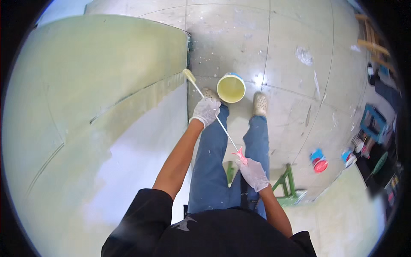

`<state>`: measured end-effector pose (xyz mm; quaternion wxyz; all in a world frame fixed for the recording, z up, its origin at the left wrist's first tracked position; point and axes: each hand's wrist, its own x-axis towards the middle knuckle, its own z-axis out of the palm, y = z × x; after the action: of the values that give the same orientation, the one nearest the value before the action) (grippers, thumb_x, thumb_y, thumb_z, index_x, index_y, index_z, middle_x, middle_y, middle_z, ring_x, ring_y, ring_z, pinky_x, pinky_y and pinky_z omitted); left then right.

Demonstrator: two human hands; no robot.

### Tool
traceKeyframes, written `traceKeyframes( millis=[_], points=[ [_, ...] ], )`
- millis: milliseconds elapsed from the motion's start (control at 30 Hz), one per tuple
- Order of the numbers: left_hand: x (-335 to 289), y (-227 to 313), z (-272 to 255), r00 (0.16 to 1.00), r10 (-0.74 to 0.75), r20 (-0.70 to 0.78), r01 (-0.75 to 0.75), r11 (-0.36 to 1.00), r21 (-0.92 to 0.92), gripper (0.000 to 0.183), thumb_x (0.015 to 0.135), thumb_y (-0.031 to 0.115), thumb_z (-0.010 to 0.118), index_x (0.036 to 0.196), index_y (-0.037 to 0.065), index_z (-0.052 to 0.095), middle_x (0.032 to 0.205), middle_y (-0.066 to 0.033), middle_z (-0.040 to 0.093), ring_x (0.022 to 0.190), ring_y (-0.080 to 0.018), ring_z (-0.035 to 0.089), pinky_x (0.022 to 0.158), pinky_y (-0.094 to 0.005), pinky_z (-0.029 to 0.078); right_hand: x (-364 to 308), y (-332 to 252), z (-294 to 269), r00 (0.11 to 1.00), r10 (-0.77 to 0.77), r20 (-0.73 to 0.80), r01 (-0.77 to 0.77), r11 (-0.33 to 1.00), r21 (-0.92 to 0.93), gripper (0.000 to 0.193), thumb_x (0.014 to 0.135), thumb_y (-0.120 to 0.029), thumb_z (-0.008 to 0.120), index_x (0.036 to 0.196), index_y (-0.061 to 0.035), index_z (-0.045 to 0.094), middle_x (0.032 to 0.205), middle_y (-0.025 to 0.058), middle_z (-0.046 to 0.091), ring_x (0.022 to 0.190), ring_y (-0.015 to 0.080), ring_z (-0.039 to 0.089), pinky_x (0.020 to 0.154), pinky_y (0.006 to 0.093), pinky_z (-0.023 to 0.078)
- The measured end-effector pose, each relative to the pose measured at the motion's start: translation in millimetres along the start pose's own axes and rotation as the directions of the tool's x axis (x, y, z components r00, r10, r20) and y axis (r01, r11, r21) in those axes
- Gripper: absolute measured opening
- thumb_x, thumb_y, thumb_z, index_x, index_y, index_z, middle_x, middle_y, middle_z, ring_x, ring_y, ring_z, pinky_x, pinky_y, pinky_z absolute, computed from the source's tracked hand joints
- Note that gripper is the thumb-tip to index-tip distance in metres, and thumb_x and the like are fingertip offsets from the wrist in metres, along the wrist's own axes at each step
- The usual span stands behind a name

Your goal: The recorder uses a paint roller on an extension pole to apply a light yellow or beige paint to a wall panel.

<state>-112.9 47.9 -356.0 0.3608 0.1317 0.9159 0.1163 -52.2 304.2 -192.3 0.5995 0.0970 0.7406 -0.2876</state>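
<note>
Both gloved hands, left hand point(206, 111) and right hand point(254, 173), close fingers round the roller pole point(218, 121); the bucket point(231, 88) at the feet risks tipping.

Bright, even light; floor tiles point(257, 79) glare; fisheye-bent, dark edges.

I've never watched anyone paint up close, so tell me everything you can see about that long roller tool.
The paint roller is a thin white pole with a small pale yellow roller head at its far end, pressed to the pale green wall near the floor. It slants down and away from the person. The gloved left hand grips mid-pole; the gloved right hand holds the pinkish near end.
</note>
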Motion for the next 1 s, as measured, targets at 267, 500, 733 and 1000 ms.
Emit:
traceKeyframes(
  millis=[267,500,733,1000],
  points=[
    [-95.1,110.1,79.7,0.759,-0.638,-0.126,0.241,0.455,-0.857,0.037,0.091,0.021,0.055,0.122,0.001,0.054,0.115,-0.0202,0.058,0.099,-0.0349,0.061,0.087,-0.037,0.05,65.9,28.9,24.3,0.994,0.079,0.077,-0.099,0.943,0.317,0.067,0.093,-0.065,0.042,0.073,-0.0013,0.054,0.057,0.008,0.049,0.048,0.0204,0.052,0.047,0.0358,0.042],
    [-132.7,262.6,43.7,0.735,-0.513,0.443,0.143,-0.522,-0.841,0.073,0.098,0.061,0.031,0.119,-0.003,0.06,0.115,-0.0153,0.065,0.104,-0.025,0.062,0.089,-0.0385,0.048,75.2,119.9,49.0,0.9,-0.436,-0.028,0.402,0.853,-0.334,0.048,0.097,-0.022,0.045,0.143,-0.0127,0.033,0.087,0.0223,0.064,0.077,0.042,0.064,0.064,0.05,0.05],
    [-137.8,299.9,146.3,0.559,-0.802,0.211,0.454,0.083,-0.887,0.037,0.099,0.036,0.038,0.117,0.007,0.05,0.1,-0.0292,0.065,0.085,-0.0478,0.064,0.071,-0.0555,0.05,54.4,137.0,80.7,0.665,-0.739,0.107,0.711,0.581,-0.397,0.055,0.093,-0.025,0.053,0.141,-0.004,0.035,0.102,0.0224,0.061,0.088,0.0408,0.06,0.073,0.049,0.048],
    [-129.4,342.4,174.3,0.356,-0.89,0.285,0.15,-0.247,-0.957,0.037,0.097,0.039,0.047,0.105,0.007,0.064,0.096,-0.0222,0.068,0.091,-0.0394,0.066,0.074,-0.0496,0.052,95.8,147.0,60.4,0.971,-0.08,0.226,0.131,0.966,-0.222,0.054,0.096,-0.05,0.047,0.101,-0.0003,0.066,0.077,0.0162,0.066,0.075,0.0257,0.066,0.067,0.0348,0.05]
  ],
)
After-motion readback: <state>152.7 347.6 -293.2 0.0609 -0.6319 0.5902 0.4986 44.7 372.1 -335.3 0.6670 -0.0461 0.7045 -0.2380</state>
